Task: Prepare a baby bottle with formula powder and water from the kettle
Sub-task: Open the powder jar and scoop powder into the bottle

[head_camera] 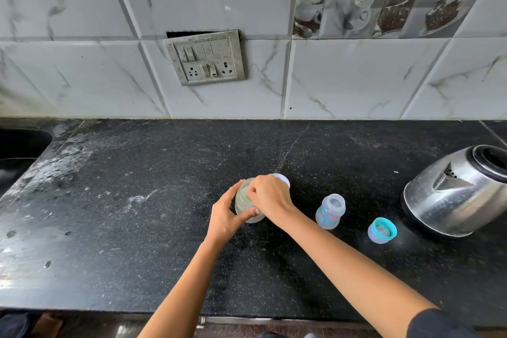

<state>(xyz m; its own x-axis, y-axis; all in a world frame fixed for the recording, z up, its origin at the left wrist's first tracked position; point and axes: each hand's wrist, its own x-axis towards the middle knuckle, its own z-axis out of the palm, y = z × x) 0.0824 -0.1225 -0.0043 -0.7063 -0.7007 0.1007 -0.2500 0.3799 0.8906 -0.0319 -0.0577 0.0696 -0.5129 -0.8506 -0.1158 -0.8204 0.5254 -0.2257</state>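
Note:
A clear jar of pale formula powder (244,204) stands open on the black counter (137,200). My left hand (227,214) grips its side, thumb and fingers curled round it. My right hand (270,195) reaches into the jar's mouth with fingers pinched together; what they pinch is hidden. The jar's white lid (284,179) lies just behind my right hand. The open baby bottle (330,211) stands to the right. Its teal ring with the teat (382,230) lies further right. The steel kettle (461,192) stands at the far right, lid open.
A sink (19,151) is at the counter's left edge. White powder streaks mark the counter's left part. A switch and socket plate (205,59) hangs on the tiled wall behind.

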